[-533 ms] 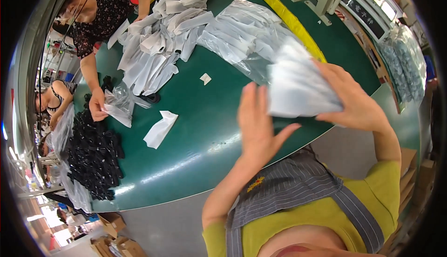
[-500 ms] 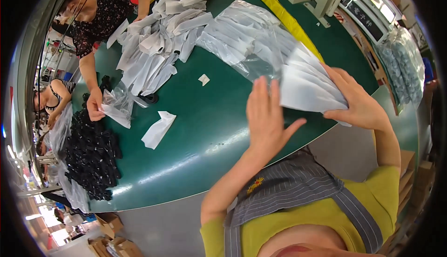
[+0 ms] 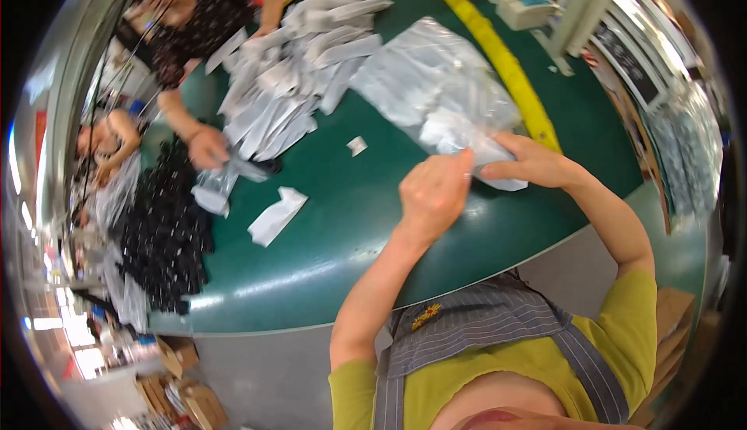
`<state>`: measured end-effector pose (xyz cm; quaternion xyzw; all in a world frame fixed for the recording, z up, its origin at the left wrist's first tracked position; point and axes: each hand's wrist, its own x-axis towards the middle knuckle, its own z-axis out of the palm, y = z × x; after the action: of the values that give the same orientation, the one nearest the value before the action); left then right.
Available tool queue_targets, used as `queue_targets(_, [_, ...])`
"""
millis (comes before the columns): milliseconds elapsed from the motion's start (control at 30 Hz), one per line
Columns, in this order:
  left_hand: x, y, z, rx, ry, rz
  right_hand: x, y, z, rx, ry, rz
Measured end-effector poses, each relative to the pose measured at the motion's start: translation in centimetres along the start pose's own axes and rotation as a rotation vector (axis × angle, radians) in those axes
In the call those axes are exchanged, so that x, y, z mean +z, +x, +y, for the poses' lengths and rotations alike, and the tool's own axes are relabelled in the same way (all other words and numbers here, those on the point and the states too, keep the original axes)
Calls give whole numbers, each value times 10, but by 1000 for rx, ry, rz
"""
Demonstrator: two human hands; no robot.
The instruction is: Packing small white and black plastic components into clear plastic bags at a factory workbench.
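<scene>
A large clear plastic bag (image 3: 436, 60) filled with flat white packets lies on the green table, its mouth toward me. At that mouth my left hand (image 3: 434, 196) is closed in a fist, seemingly pinching the bag's edge. My right hand (image 3: 537, 161) grips the bag's near right end, thumb below and fingers on top, around white packets (image 3: 498, 182) showing at the opening. Bunched white packets (image 3: 447, 130) show through the film just beyond my hands. How far my fingers reach into the bag is hidden.
A heap of white packets (image 3: 272, 115) and a pile of black parts (image 3: 167, 235) lie to the left, by a co-worker's hand (image 3: 208, 148). One white packet (image 3: 278, 216) lies alone. A yellow strip (image 3: 498, 52) runs behind the bag; a scale (image 3: 622, 56) stands right.
The fanned white packets in my right hand have moved left to the bag's mouth and are now mostly under film. My left hand went from open to closed. The whole view has shifted slightly.
</scene>
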<state>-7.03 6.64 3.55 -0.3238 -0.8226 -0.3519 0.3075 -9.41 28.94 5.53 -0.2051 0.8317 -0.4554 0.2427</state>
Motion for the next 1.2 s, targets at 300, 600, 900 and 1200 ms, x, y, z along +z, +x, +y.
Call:
queue_targets(300, [29, 20, 17, 154, -86, -33, 11, 18, 15, -247, -588, 306])
queue_targets(600, [17, -2, 5, 184, -114, -90, 61, 90, -23, 302, -570, 247])
queue_targets(900, [-151, -81, -200, -515, 905, -180, 55, 2, 12, -124, -670, 461])
queue_targets(1200, [-160, -94, -223, -420, 868, -246, 29, -37, -83, -194, -540, 779])
